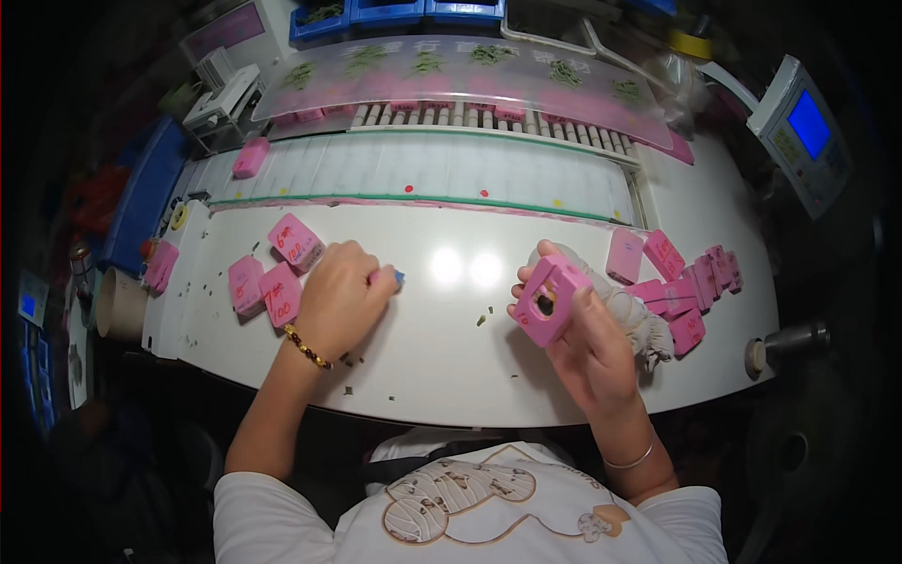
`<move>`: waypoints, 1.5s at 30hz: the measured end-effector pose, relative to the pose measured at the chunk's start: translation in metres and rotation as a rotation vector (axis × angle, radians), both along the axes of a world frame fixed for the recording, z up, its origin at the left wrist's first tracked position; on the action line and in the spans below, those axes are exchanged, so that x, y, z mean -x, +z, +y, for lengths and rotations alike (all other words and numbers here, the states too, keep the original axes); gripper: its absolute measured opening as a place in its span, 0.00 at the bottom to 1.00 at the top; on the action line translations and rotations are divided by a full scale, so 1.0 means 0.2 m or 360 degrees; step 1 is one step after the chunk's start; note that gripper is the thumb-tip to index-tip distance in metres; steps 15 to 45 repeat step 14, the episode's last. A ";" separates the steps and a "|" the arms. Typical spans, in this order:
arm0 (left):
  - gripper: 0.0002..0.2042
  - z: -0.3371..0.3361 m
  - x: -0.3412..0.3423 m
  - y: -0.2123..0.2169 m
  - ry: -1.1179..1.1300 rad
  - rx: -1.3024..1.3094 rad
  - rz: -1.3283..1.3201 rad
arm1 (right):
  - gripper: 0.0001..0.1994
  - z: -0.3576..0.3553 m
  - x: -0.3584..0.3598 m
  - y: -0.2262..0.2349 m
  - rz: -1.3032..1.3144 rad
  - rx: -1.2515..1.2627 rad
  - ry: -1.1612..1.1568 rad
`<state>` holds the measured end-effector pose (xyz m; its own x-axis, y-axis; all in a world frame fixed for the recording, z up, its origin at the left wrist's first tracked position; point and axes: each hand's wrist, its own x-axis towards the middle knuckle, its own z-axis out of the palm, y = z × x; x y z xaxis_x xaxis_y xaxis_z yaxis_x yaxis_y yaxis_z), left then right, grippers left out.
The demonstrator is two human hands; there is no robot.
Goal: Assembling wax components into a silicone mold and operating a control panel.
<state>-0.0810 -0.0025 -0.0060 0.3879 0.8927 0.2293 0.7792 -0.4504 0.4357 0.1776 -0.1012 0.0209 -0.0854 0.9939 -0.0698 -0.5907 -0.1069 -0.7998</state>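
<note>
The right hand (587, 343) holds a pink block (548, 301) with a square hole above the white table (432, 357), right of its middle, fingers clamped on the block's edges. It looks light and stiff, best gripped by its flat sides. The left hand (340, 293) rests on the table, fingers curled together over a small pink piece (387, 276), beside three pink blocks (274, 274) toward the left edge.

A blue-screened grey device (800, 132) sits right, blue bins (376, 13) behind, a cardboard tube (117, 303) left.
</note>
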 end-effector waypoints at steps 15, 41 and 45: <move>0.14 -0.26 -0.25 0.16 -0.0498 0.1149 -0.1116 | 0.27 -0.01 0.00 -0.13 -0.1638 -0.0750 -0.0077; 0.14 -0.26 -0.25 0.16 -0.0498 0.1149 -0.1116 | 0.27 -0.01 0.00 -0.13 -0.1638 -0.0750 -0.0077; 0.14 -0.26 -0.25 0.16 -0.0498 0.1149 -0.1116 | 0.27 -0.01 0.00 -0.13 -0.1638 -0.0750 -0.0077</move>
